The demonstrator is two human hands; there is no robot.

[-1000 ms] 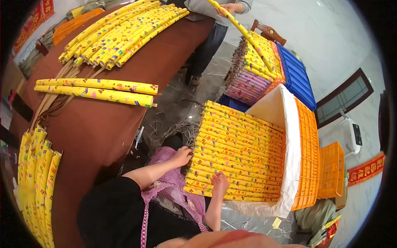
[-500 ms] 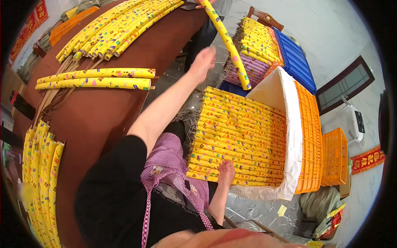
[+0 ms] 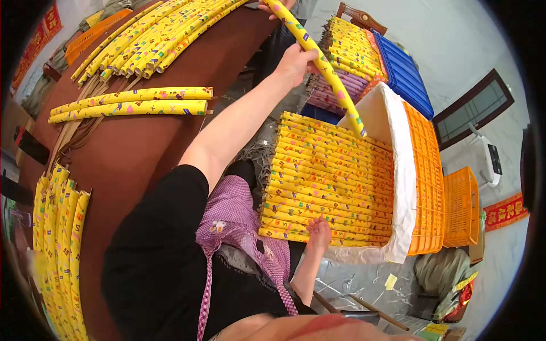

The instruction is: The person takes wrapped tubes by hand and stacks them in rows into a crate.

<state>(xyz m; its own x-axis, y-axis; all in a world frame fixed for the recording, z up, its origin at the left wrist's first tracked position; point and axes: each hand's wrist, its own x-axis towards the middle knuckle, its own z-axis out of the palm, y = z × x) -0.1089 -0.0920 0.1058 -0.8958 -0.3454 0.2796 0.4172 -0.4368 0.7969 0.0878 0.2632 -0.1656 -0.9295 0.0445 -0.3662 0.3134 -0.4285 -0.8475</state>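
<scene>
Up at 12 o'clock, the left hand (image 3: 292, 66) and a co-worker's hand (image 3: 288, 4) hold 1 patterned yellow tube (image 3: 334, 82), likely for balance; the right hand (image 3: 319, 235), 5 o'clock, lies loose on stacked tubes (image 3: 327, 176).

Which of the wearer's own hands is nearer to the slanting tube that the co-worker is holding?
Left. The left hand is right beside the tube, apparently touching it; the right hand is farther off, by the near rows of stacked tubes.

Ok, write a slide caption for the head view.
Left hand and a co-worker's hand both hold a patterned yellow tube; right hand at the stacked tubes.
</scene>
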